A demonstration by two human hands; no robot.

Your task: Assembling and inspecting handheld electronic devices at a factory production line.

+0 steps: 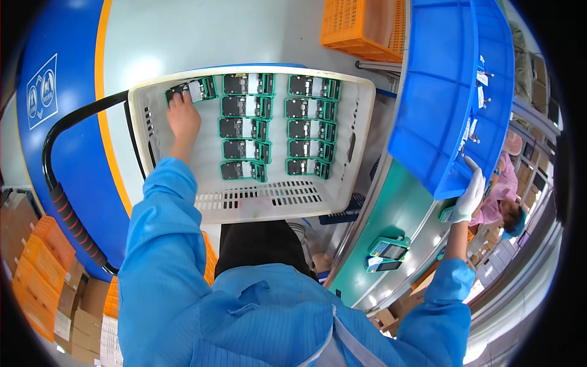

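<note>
A white plastic crate (362, 131) stands in front of me, holding rows of green-edged handheld device halves with exposed black boards. My bare left hand (183, 119) reaches into its far left corner, its fingers closed on one tilted device half (200, 90). A middle column (243, 129) and a right column (310, 130) of similar halves lie in the crate. Over to the right, my white-gloved right hand (471, 197) rests by the near end of a blue plastic bin (433, 98). Its fingers are stretched out along the bin's side; the thumb is hard to make out.
Small cabled parts (482, 78) show in the blue bin. Below it, finished-looking handheld devices (387, 252) lie on a green work surface (359, 243). A black cart handle (52, 159) curves at left. Orange crates (361, 27) stand beyond. A person in pink (504, 192) is at far right.
</note>
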